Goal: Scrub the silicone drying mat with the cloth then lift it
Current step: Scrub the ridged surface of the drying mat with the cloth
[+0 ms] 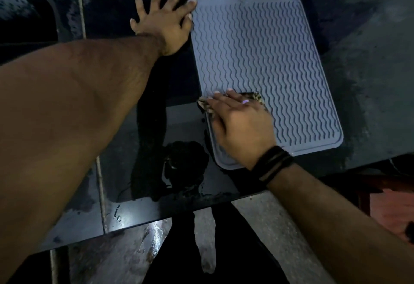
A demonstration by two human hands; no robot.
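Note:
A grey silicone drying mat (268, 59) with wavy ridges lies flat on a dark wet counter. My left hand (163, 17) rests flat with fingers spread at the mat's far left corner, two fingertips touching its edge. My right hand (237, 122) presses flat on a dark patterned cloth (255, 96) at the mat's near left corner. Most of the cloth is hidden under the palm; only its edges show beyond the fingers.
The dark counter (145, 194) is wet, with a puddle (183, 165) just left of the mat's near corner. Its front edge runs below my right wrist. A grout line (80, 10) crosses the surface on the left. A reddish object (389, 209) sits low at the right.

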